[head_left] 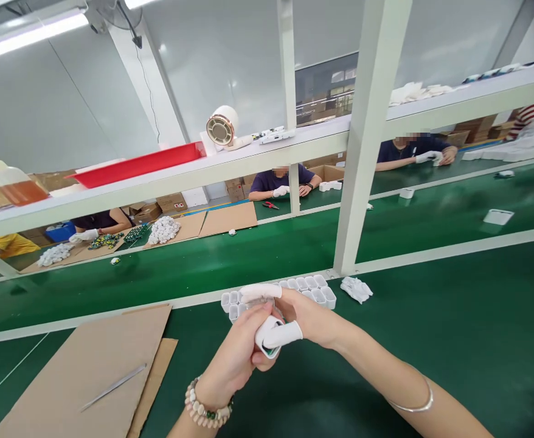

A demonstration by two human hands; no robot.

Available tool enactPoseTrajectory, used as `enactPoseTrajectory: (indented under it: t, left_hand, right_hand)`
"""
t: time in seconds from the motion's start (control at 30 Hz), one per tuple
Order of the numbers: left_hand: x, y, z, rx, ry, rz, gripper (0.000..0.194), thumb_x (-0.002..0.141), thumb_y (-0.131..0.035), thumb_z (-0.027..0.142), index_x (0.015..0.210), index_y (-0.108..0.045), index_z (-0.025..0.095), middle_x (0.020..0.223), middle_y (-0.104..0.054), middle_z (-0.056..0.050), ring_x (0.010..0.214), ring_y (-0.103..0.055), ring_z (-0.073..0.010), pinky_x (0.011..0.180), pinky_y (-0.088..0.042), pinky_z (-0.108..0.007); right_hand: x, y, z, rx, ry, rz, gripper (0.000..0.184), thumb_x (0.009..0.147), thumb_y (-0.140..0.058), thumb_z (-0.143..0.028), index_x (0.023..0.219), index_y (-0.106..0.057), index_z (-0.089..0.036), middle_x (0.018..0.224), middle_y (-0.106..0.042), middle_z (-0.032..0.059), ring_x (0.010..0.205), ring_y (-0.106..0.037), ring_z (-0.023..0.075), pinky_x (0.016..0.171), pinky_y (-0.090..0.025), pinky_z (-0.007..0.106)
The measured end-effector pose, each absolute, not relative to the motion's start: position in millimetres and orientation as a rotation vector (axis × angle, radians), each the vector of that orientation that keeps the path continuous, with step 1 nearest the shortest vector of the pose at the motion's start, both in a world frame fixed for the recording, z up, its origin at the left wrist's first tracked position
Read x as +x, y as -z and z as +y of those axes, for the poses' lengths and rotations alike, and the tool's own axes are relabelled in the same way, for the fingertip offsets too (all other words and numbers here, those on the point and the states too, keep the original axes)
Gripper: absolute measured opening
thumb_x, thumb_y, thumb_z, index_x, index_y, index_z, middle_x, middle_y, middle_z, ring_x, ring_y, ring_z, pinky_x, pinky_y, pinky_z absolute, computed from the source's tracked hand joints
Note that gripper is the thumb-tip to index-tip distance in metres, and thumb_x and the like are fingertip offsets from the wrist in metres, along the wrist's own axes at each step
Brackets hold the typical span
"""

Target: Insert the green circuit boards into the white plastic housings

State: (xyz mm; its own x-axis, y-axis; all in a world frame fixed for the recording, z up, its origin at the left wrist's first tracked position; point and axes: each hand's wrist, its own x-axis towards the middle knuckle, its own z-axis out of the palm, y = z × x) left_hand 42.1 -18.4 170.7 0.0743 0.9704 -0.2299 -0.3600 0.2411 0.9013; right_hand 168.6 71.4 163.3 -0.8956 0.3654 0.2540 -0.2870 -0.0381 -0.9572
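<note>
My left hand [235, 359], with a beaded bracelet at the wrist, is closed around a small white plastic case [262, 336]. The case is tilted with its open end towards me, and a bit of green shows inside. My right hand [310, 313] wears white finger covers on thumb and forefinger. Its covered thumb presses at the case's opening while the forefinger arches over behind, so the hand grips the case too. Just behind both hands stand rows of similar white cases [326, 297], partly hidden by the fingers.
Tweezers [114, 386] lie on cardboard [66, 371] at left. A crumpled white glove-like item [356, 290] rests right of the cases. Beyond a post [356, 152] runs a green conveyor [180, 267] with scattered parts. Above, a shelf holds a red tray [139, 165]. Several co-workers sit opposite.
</note>
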Motion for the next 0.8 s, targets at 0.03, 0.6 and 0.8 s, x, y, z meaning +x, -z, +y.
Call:
enactPoseTrajectory:
  t: [0.03,0.6,0.8]
  left_hand:
    - [43.3,-172.9,-17.2,0.789,-1.165,1.031,0.032,0.086,-0.059,0.046,0.077,-0.052,0.016,0.049,-0.036,0.008,0.036,-0.021,-0.0019,0.038,-0.008,-0.017]
    - [15.9,-167.6,-3.6,0.656,-1.077,0.806,0.029,0.093,-0.048,0.042,0.080,-0.053,0.016,0.052,-0.043,0.005,0.033,-0.021,-0.0007,0.034,-0.013,-0.014]
    - [17.8,-162.6,-3.0,0.718,-1.081,0.836,0.029,0.095,-0.045,0.042,0.081,-0.051,0.017,0.048,-0.038,0.007,0.033,-0.021,-0.0012,0.034,-0.014,-0.014]
  right_hand:
    - [169.2,-164.1,71.7,-0.074,-2.013,-1.783,0.078,0.063,-0.085,-0.023,0.135,-0.053,-0.026,0.131,-0.056,0.0083,0.124,-0.051,0.0255,0.101,-0.045,0.039]
    - [181.6,-167.4,80.4,-0.193,-1.461,-1.852,0.037,0.085,-0.068,-0.024,0.120,-0.059,-0.026,0.133,-0.055,0.0058,0.124,-0.051,0.0217,0.108,-0.039,0.041]
    - [177.7,-167.4,68.9,-0.245,-1.262,-1.897,0.031,0.084,-0.063,-0.015,0.112,-0.060,-0.025,0.125,-0.057,0.0059,0.118,-0.053,0.0213,0.102,-0.044,0.039]
